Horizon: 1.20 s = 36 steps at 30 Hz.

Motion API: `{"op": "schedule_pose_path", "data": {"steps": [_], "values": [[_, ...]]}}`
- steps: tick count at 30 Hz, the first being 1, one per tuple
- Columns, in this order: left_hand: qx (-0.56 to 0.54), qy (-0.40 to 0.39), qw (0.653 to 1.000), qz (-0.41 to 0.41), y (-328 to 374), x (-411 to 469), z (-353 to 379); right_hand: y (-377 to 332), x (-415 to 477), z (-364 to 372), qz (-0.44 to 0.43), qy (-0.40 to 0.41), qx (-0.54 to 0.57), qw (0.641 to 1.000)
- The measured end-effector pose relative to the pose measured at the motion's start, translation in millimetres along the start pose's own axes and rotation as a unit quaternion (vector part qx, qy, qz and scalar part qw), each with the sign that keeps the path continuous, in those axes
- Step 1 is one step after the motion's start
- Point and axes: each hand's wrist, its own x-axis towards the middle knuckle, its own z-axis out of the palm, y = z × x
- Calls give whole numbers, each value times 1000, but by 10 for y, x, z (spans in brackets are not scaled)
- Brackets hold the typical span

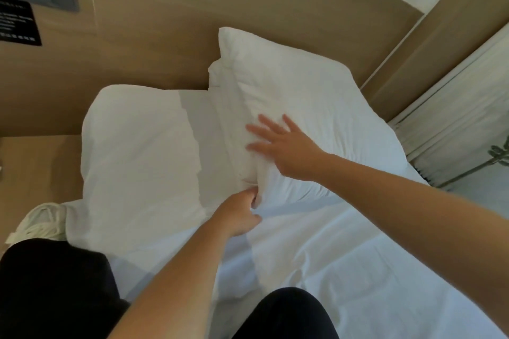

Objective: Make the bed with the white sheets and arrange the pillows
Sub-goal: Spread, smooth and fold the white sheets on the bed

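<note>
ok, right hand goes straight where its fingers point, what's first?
The right hand is open on or just above the right pillow; straight on, it crosses that pillow's left edge, then probably reaches the left pillow. Depth unclear.

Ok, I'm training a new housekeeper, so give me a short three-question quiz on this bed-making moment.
1. True or false: the right hand lies flat on the right pillow.
2. The left hand has its grip on: A) the left pillow, B) the right pillow's near edge, C) the headboard.
3. How many pillows are in view?
Key: 1 true; 2 B; 3 two.
</note>
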Motion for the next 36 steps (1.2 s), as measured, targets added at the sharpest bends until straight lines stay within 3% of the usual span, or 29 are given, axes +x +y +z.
{"op": "schedule_pose_path", "data": {"steps": [2, 5, 7, 13, 15, 17, 19, 21, 22, 25, 28, 30, 33, 36], "values": [[62, -24, 998, -24, 5, -16, 41, -45, 119, -54, -137, -46, -132, 981], [96, -45, 994, -12, -26, -13, 74, -152, 310, -323, -158, -233, -221, 934], [107, -42, 993, 9, -58, 14, 81, -130, 401, -499, -158, -293, -236, 913], [100, -35, 994, -9, -172, 182, 67, 128, 310, -702, -153, -228, -209, 939], [47, 0, 999, -23, -156, 195, 113, 104, 306, -657, -129, -241, -187, 944], [-88, 109, 987, -74, -119, 201, 139, 23, 380, -654, -86, -254, -125, 955], [-245, 232, 928, -156, -105, 218, 131, -41, 484, -638, -46, -250, -74, 964], [-362, 283, 873, -163, -92, 202, 119, -85, 601, -551, -53, -252, -101, 961], [-372, 260, 880, -141, -53, 180, 116, -106, 659, -483, -67, -269, -119, 953], [-273, 166, 946, -59, 76, 162, 214, -161, 826, -268, -100, -356, -180, 912], [-202, 109, 973, -5, 163, 149, 221, -132, 879, -254, -97, -374, -250, 888], [-195, 74, 978, 5, 163, 153, 173, -116, 863, -289, -95, -367, -273, 884], [-217, 95, 971, -23, 165, 151, 126, -49, 824, -245, -110, -359, -277, 884], [-355, 87, 927, -83, 219, 135, 76, 14, 787, -156, -127, -359, -255, 889]]}}
